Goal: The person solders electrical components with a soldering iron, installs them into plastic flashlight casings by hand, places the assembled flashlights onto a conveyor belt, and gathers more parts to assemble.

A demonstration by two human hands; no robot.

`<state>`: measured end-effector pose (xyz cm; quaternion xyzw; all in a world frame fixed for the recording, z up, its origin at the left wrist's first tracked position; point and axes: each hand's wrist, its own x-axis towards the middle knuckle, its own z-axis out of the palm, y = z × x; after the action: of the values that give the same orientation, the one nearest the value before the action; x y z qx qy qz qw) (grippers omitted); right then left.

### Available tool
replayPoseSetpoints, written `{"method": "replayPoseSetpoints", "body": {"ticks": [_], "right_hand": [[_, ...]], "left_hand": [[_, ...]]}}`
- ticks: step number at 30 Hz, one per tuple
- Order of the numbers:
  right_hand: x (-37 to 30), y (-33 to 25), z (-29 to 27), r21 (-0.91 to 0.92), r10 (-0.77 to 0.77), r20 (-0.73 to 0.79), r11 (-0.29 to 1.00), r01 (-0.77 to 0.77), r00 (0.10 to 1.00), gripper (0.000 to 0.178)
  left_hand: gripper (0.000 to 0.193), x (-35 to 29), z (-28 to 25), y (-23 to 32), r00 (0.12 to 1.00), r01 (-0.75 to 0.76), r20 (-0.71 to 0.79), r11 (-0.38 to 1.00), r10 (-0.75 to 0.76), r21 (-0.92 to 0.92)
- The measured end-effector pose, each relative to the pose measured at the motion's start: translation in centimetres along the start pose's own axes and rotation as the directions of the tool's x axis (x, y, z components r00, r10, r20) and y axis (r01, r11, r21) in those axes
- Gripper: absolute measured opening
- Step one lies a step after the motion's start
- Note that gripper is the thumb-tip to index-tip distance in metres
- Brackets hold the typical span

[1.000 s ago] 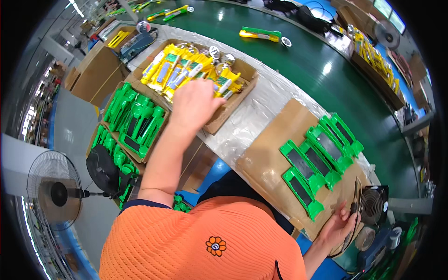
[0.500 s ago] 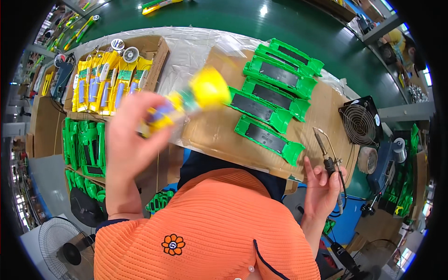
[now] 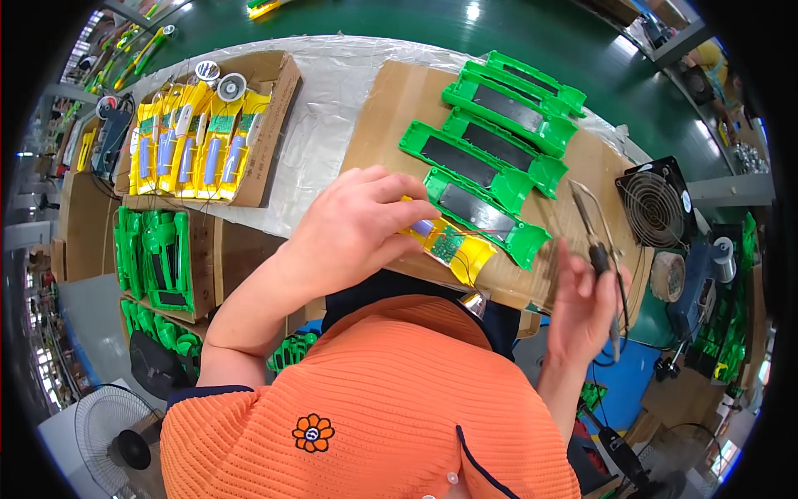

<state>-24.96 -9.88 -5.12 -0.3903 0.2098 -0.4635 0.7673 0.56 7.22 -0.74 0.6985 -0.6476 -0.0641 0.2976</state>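
Note:
My left hand (image 3: pixel 349 220) is closed on one end of a yellow lamp housing (image 3: pixel 471 256), fingertips bent over it. Inside that housing show a blue battery cell (image 3: pixel 424 226) and a green circuit board (image 3: pixel 447 245) with thin wires. A silvery reflector (image 3: pixel 474 304) hangs at its near end. Right beside it lies the nearest green housing half (image 3: pixel 525 243), with a dark panel inside. A soldering iron (image 3: pixel 598 258) is gripped in my right hand (image 3: pixel 580 312), its tip pointing away from me. The right fingers are slightly blurred.
Several more green halves (image 3: pixel 465 158) lie on a cardboard sheet (image 3: pixel 391 108). At the left, a cardboard box (image 3: pixel 278 125) holds yellow housings, with a box of green parts (image 3: pixel 170 258) below. A square fan (image 3: pixel 657 202), a tape roll (image 3: pixel 667 277) and a solder spool (image 3: pixel 723 249) stand right.
My left hand has swung right and down with the yellow housing, bringing it alongside the nearest green half. The soldering iron stays in my right hand, near the same place.

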Motion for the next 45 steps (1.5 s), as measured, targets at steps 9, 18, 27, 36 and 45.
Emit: {"method": "replayPoseSetpoints", "body": {"ticks": [9,18,27,36,45], "right_hand": [[-3.0,-1.5,0.7,-0.238,0.254,0.165,0.948,-0.211,0.953,0.026],[-1.0,-0.8,1.9,-0.298,0.4,0.186,0.893,-0.336,0.897,0.017],[-0.4,-1.0,2.8,-0.419,0.473,0.136,0.824,-0.382,0.871,0.021],[-0.1,-1.0,3.3,-0.453,0.48,0.134,0.808,-0.377,0.867,0.019],[-0.1,-0.9,3.5,-0.468,0.48,0.122,0.799,-0.377,0.869,0.018]], "left_hand": [[0.015,0.0,2.1,-0.8,0.989,0.15,0.058,0.882,-0.139,-0.447],[0.01,0.8,1.6,-0.6,0.997,-0.041,0.056,0.978,0.054,-0.203],[0.006,1.4,1.3,-0.3,0.981,-0.071,0.177,0.996,0.079,-0.049],[0.006,1.7,1.1,-0.2,0.97,-0.061,0.235,0.998,0.064,-0.02],[0.008,2.0,0.7,-0.1,0.946,-0.067,0.318,0.998,0.059,0.016]]}}
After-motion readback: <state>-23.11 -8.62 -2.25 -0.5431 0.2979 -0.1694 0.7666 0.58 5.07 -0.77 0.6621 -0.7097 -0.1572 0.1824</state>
